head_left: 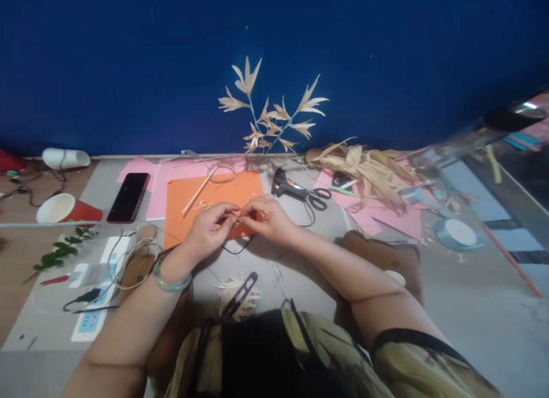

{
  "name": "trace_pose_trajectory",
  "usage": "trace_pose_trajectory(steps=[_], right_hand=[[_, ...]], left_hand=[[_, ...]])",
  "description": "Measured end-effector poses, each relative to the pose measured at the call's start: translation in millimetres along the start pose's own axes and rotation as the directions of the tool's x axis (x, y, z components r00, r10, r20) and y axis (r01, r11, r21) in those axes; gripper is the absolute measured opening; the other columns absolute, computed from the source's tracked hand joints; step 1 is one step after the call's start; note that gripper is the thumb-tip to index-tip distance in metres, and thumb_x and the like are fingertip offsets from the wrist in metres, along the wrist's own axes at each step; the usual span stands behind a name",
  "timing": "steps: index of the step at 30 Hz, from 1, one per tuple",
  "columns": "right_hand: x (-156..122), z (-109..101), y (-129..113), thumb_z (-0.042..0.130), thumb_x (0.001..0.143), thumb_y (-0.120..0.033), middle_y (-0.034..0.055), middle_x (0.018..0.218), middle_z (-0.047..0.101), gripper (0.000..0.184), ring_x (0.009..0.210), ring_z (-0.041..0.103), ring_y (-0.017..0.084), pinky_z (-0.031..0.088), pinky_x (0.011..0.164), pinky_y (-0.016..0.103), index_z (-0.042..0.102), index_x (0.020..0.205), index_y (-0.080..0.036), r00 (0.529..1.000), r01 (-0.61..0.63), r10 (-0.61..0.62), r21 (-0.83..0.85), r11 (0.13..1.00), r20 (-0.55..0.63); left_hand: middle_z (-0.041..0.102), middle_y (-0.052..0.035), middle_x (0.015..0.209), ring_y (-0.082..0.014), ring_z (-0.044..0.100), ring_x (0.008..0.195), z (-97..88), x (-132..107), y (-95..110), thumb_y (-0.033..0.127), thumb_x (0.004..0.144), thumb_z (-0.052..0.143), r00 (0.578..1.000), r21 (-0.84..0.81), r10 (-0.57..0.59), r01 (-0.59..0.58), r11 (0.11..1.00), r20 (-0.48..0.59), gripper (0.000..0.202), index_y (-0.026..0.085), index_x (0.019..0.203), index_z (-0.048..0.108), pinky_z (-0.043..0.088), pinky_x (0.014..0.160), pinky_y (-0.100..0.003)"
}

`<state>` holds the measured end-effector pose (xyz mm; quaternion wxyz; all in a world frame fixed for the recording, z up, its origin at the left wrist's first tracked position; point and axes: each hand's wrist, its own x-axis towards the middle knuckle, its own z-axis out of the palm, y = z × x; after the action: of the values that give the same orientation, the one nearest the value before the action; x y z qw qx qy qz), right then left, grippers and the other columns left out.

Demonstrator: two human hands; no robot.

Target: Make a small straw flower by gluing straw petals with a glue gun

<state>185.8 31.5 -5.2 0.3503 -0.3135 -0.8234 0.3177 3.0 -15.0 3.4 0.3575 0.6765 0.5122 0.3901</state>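
Note:
My left hand (211,226) and my right hand (266,217) meet over the front edge of an orange paper sheet (214,201). Both hands are pinched together on a small thin straw-coloured piece, too small to name for sure. A pale green bangle (170,281) sits on my left wrist. A thin wooden stick (198,191) lies on the orange sheet, just beyond my left hand. A dark cord (238,250) runs under my hands.
Behind: a sprig of dried straw leaves (274,115) against the blue wall, a glue gun (288,186), scissors (318,198), a heap of dried husks (369,169), pink paper (386,215). Left: a phone (128,196), a red paper cup (66,210), a power strip (96,295). A ribbon spool (458,234) lies right.

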Motion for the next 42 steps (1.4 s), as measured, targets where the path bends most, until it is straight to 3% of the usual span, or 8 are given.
trace_pose_trajectory(steps=[5,10,13,21,26,31,36,42], right_hand=[[0,0,4,0.059,0.087,-0.027,-0.0006,0.068,0.067,0.016,0.062,0.055,0.012,0.035,0.081,0.033,0.060,0.074,-0.017,0.990,0.125,-0.115,-0.123,0.984,0.086],[-3,4,3,0.053,0.087,-0.023,0.0003,0.065,0.063,0.016,0.064,0.053,0.013,0.031,0.091,0.039,0.059,0.072,-0.017,0.973,0.232,-0.221,-0.349,0.908,0.074],[-3,4,1,0.051,0.085,-0.019,0.0003,0.065,0.062,0.015,0.063,0.052,0.014,0.030,0.093,0.041,0.058,0.072,-0.018,0.967,0.253,-0.245,-0.393,0.884,0.071],[-1,-4,0,0.051,0.089,-0.020,-0.0005,0.067,0.063,0.014,0.062,0.053,0.013,0.032,0.094,0.039,0.056,0.076,-0.018,0.977,0.191,-0.157,-0.255,0.948,0.146],[-1,-5,1,0.066,0.082,-0.033,-0.0010,0.067,0.064,0.016,0.062,0.056,0.013,0.038,0.086,0.035,0.059,0.080,-0.019,0.997,0.072,-0.073,-0.109,0.991,-0.005],[0,-5,2,0.068,0.079,-0.027,-0.0023,0.062,0.065,0.012,0.057,0.056,0.012,0.039,0.084,0.035,0.062,0.075,-0.018,0.995,0.049,-0.055,-0.070,0.996,-0.088],[0,-4,1,0.060,0.082,-0.019,-0.0017,0.066,0.067,0.010,0.061,0.056,0.013,0.039,0.084,0.035,0.060,0.072,-0.020,0.995,0.056,-0.063,-0.080,0.995,-0.079],[-1,-3,0,0.059,0.081,-0.019,-0.0023,0.065,0.063,0.006,0.062,0.055,0.012,0.037,0.081,0.033,0.058,0.076,-0.019,0.993,0.087,-0.096,-0.119,0.989,-0.072]], left_hand=[[0.073,-0.0061,0.090,-0.0155,0.069,0.080,0.4,-2,-4,0.018,0.084,0.053,0.997,0.162,0.071,-0.074,0.984,0.024,0.020,0.017,0.102,0.063,0.054,0.068,-0.023],[0.072,-0.0046,0.081,-0.0159,0.070,0.077,2.5,-2,-3,0.017,0.082,0.054,1.000,0.115,0.019,-0.022,0.993,0.025,0.019,0.016,0.100,0.059,0.054,0.068,-0.024],[0.072,-0.0039,0.078,-0.0164,0.071,0.076,2.7,-1,0,0.017,0.080,0.055,0.999,0.062,-0.046,0.044,0.997,0.017,0.018,0.017,0.098,0.058,0.054,0.066,-0.024],[0.069,-0.0025,0.070,-0.0162,0.069,0.064,-0.1,1,4,0.025,0.077,0.062,0.976,-0.229,-0.218,0.215,0.949,0.011,0.019,0.016,0.093,0.057,0.053,0.057,-0.023],[0.068,-0.0016,0.066,-0.0140,0.066,0.057,-3.4,5,8,0.030,0.074,0.066,0.952,-0.367,-0.307,0.291,0.884,0.015,0.024,0.015,0.090,0.055,0.054,0.057,-0.025],[0.069,-0.0019,0.064,-0.0143,0.066,0.056,-5.0,7,11,0.031,0.072,0.069,0.942,-0.409,-0.337,0.311,0.858,0.009,0.028,0.014,0.090,0.056,0.054,0.056,-0.026],[0.070,-0.0030,0.066,-0.0136,0.065,0.056,-5.8,8,12,0.032,0.071,0.070,0.938,-0.437,-0.347,0.323,0.839,0.027,0.030,0.014,0.091,0.057,0.054,0.056,-0.025],[0.070,-0.0040,0.068,-0.0127,0.063,0.054,-3.5,8,11,0.034,0.072,0.069,0.931,-0.424,-0.360,0.351,0.835,0.061,0.027,0.014,0.088,0.061,0.054,0.054,-0.025]])
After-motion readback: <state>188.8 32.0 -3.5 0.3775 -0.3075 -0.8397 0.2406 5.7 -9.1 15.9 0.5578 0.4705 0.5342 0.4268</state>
